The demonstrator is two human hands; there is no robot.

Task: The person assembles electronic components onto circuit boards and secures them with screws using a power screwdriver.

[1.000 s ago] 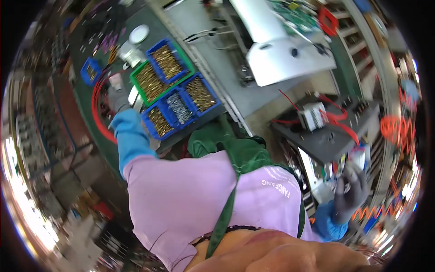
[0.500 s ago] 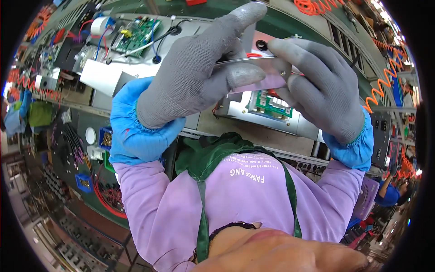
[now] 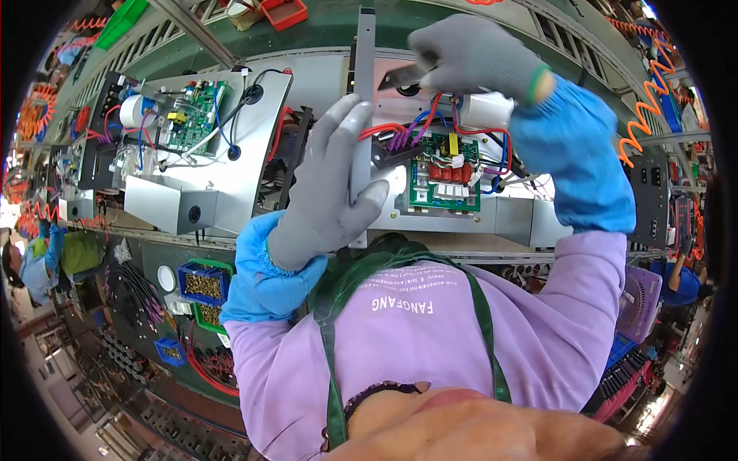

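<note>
Starting at the far left edge of the frame: a co-worker's blue sleeve (image 3: 44,257), then, lower left, small blue bins of brass screws (image 3: 203,285) beside a bundle of dark cables (image 3: 138,296). Upper left of centre, an open grey chassis (image 3: 231,165) with a green circuit board (image 3: 191,115) and black leads. At centre, the left hand (image 3: 330,192), in a grey knit glove over a blue sleeve guard, closed around the lower part of an upright grey metal bracket (image 3: 363,92), thumb pressed to its right face, fingers spread up its left. Bracket rising from frame centre to the top edge, in front of a second chassis (image 3: 507,219). Probably stiff sheet metal, light for its length, with thin edges likely sharp and smooth faces that could slip through knit fabric; best gripped low across the flat faces, as here, clear of the wiring. Right of it, a second green board (image 3: 444,175) with red parts, red and purple wires (image 3: 403,132) and a white cylindrical capacitor (image 3: 486,111); all likely fragile, the wires soft and easily snagged. Upper right of centre, the right hand (image 3: 473,58), gloved alike, pinching a small flat metal piece (image 3: 403,75) just beside the bracket's top. Far right, orange coiled hoses (image 3: 653,92) and a purple fan (image 3: 638,303).
</note>
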